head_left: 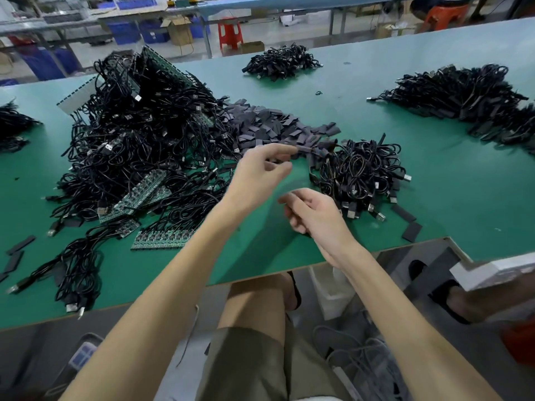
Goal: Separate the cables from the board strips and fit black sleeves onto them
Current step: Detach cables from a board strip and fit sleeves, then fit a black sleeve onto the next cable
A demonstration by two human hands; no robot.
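Observation:
A big tangle of black USB cables (139, 134) still joined to green board strips (162, 240) fills the left of the green table (440, 192). Behind my hands lies a heap of flat black sleeves (269, 125). My left hand (260, 169) stretches toward that heap, index fingertip at its near edge and thumb apart below it, slightly blurred. My right hand (312, 215) hovers near the table's front edge with fingers curled; a dark bit shows under them, and I cannot tell whether it holds anything. A smaller pile of coiled cables (362, 172) sits just right of my hands.
More cable piles lie at the far centre (282, 62), far right (463, 94) and far left edge (14, 125). Loose sleeves (411, 231) lie near the front right corner. A white box (492, 270) juts in at lower right. My knees are under the table edge.

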